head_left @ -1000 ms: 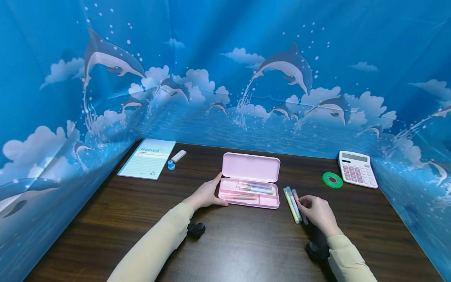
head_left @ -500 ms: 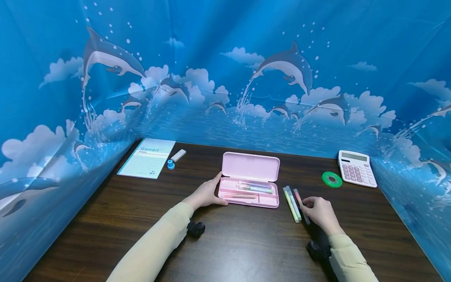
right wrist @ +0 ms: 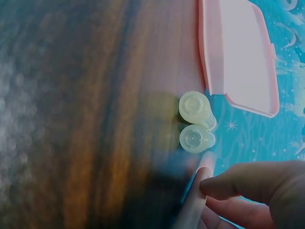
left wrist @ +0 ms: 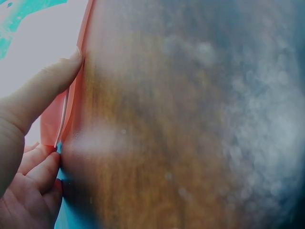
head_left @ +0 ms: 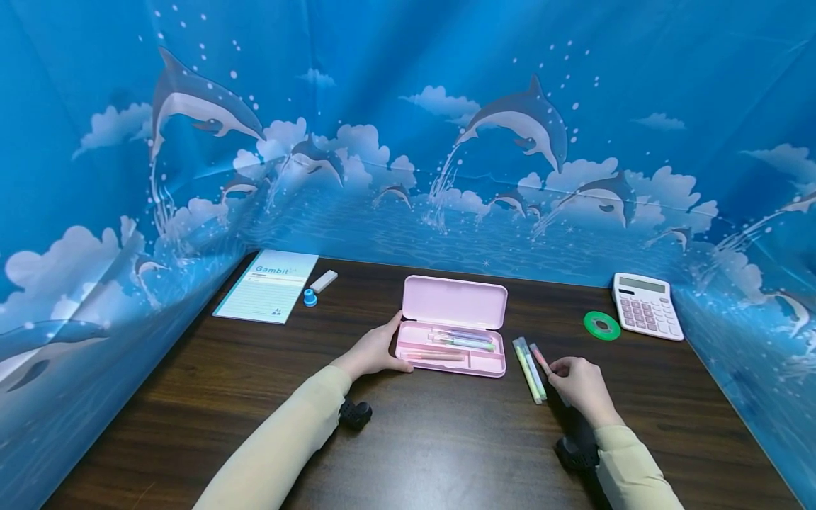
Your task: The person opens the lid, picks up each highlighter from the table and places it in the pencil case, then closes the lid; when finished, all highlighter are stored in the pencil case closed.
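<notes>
1. We see the right hand [head_left: 579,386] pinching the pink pen [head_left: 539,356], fingers curled round its near end; the far end now looks tipped up off the counter [head_left: 446,439].
2. One second ago that pen lay flat beside the other two; now it angles away from them, so we judge a lift is starting.
3. The green pen [head_left: 526,363] and its pale neighbour [head_left: 534,367] lie side by side, just right of the case [head_left: 452,329], unmoved.
4. The left hand [head_left: 376,350] keeps gripping the case's left end, thumb on the rim, fingers curled under; same as before.
5. The case is open, lid up, several pens inside; position unchanged.
6. Hands are well apart, case between them.
7. Notepad [head_left: 268,285], eraser [head_left: 322,281], tape [head_left: 601,325], calculator [head_left: 645,305] are unchanged.
</notes>
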Motion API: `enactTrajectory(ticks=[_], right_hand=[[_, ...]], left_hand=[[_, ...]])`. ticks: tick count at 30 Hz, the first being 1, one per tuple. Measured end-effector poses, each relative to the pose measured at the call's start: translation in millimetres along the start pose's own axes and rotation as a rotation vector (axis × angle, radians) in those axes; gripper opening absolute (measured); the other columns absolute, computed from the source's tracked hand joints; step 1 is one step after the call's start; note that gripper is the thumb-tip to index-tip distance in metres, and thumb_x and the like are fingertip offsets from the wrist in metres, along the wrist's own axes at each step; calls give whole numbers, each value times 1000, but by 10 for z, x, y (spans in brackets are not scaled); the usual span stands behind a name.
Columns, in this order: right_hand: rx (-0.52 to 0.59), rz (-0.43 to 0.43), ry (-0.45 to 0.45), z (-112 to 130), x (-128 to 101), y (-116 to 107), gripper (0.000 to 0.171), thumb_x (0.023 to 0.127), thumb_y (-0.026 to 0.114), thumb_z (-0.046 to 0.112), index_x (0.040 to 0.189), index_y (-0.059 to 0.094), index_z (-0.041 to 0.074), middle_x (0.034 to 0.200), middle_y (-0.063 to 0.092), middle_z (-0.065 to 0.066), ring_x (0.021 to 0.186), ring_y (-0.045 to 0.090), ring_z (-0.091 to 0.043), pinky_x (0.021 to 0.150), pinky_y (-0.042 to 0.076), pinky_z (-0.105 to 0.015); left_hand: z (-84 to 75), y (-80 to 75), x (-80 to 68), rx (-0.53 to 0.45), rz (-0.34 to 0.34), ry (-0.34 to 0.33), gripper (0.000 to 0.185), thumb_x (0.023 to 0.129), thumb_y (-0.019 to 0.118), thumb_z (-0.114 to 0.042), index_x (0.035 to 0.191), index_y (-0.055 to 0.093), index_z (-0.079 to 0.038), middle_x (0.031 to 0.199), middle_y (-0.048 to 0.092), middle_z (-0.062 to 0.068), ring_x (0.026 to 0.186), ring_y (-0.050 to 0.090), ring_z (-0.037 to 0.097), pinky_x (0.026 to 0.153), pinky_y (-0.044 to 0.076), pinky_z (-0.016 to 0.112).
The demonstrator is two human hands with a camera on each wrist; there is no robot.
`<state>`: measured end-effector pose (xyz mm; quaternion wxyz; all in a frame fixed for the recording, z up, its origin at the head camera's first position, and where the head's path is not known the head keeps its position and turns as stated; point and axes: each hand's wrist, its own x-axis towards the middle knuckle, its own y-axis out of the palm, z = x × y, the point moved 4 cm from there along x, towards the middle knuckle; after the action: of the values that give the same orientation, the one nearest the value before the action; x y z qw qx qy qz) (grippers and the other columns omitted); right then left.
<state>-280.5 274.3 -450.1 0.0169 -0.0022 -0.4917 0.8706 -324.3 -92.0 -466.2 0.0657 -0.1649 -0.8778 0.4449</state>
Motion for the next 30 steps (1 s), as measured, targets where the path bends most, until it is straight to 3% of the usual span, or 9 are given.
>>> enactTrajectory(ticks=[13, 24, 30], right_hand=[[-23, -106, -70, 50, -15, -36, 11, 78, 67, 7, 87, 69, 1, 72, 62, -5, 63, 50, -19, 58, 39, -30], [-51, -87, -89, 292, 12, 53, 15, 78, 70, 8, 92, 70, 4, 78, 61, -6, 64, 49, -19, 53, 40, -30], [-67, -103, -159, 454, 30, 124, 14, 76, 73, 8, 89, 70, 6, 78, 57, -5, 67, 48, -19, 55, 41, -30]], left_hand=[[7, 8, 2, -6, -1, -7, 116, 69, 84, -39, 153, 10, -6, 147, 38, 18, 132, 42, 32, 107, 36, 45], [5, 0, -2, -7, -5, -15, 116, 69, 84, -39, 153, 11, -5, 148, 37, 19, 132, 41, 32, 107, 35, 45], [-16, -2, -10, -7, 6, -21, 116, 70, 84, -39, 153, 10, -5, 148, 36, 18, 133, 40, 32, 108, 35, 44]])
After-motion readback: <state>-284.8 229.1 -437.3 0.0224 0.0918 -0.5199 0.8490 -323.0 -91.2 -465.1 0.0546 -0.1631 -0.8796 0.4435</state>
